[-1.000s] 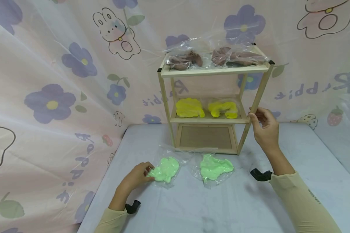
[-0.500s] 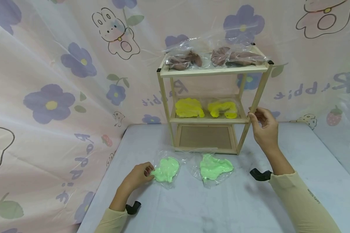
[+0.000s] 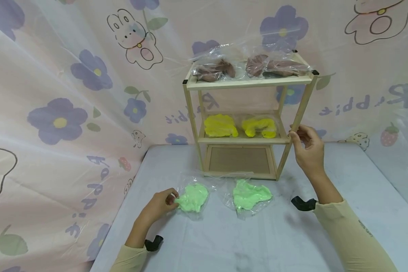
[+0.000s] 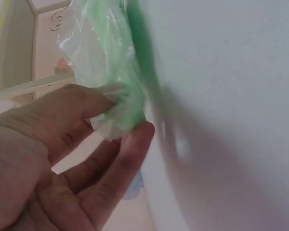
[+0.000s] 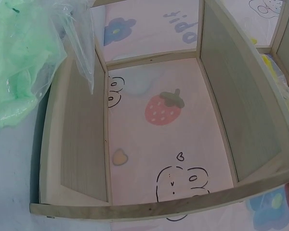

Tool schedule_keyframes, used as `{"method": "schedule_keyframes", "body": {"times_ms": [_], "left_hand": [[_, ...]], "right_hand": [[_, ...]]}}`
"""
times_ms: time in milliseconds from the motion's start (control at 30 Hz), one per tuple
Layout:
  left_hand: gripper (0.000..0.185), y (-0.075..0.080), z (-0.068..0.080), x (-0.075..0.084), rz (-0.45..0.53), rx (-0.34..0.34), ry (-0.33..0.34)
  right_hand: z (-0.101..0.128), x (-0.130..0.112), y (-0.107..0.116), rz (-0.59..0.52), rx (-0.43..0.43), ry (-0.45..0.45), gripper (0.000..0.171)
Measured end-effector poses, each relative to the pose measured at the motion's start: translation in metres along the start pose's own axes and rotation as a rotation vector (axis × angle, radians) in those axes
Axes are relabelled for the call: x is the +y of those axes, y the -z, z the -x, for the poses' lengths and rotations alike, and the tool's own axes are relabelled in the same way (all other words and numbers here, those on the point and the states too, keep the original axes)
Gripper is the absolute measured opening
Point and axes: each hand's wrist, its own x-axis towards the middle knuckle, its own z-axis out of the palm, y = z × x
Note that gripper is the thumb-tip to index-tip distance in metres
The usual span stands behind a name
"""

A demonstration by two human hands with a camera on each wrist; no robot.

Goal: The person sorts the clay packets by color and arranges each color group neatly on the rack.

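My left hand (image 3: 161,205) pinches the left edge of a clear plastic bag of green clay (image 3: 193,197) at the front of the shelf. In the left wrist view, thumb and fingers (image 4: 135,144) close on the bag's corner, and a shadow falls on the white surface beside it. A second bag of green clay (image 3: 249,194) lies just to the right. My right hand (image 3: 310,149) holds the front right post of a wooden three-tier shelf (image 3: 244,141), thumb in front and fingers behind. Only a sliver of that hand shows in the right wrist view.
Two bags of yellow clay (image 3: 221,126) sit on the middle tier. Bags of brown clay (image 3: 214,71) lie on the top tier. The bottom tier (image 3: 239,160) is a bare panel. A printed curtain (image 3: 98,113) hangs behind and left of the white table (image 3: 231,241).
My left fingers have drawn back slightly to the bag's left edge, and the bag has shifted a little. The right hand and the shelf stay in place.
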Motion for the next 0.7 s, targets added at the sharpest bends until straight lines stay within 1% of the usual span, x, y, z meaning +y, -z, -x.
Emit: {"method": "schedule_keyframes", "body": {"times_ms": [167,333,400,567,700], "left_hand": [[0.020,0.005,0.002,0.004,0.050,0.000,-0.044],[0.020,0.009,0.005,0.013,0.080,0.000,-0.099],[0.020,0.010,0.005,0.017,0.080,0.002,-0.109],[0.021,0.011,0.005,0.027,0.087,0.016,-0.110],[0.022,0.010,0.004,0.035,0.124,0.043,-0.131]], "right_hand": [[0.000,0.002,0.001,-0.005,0.000,-0.010,0.028],[0.000,0.002,0.002,0.000,-0.003,-0.014,0.028],[0.000,0.002,0.002,-0.002,-0.002,-0.012,0.028],[0.000,0.001,0.001,-0.005,-0.003,-0.008,0.028],[0.000,0.001,0.001,-0.001,-0.003,-0.004,0.028]]}}
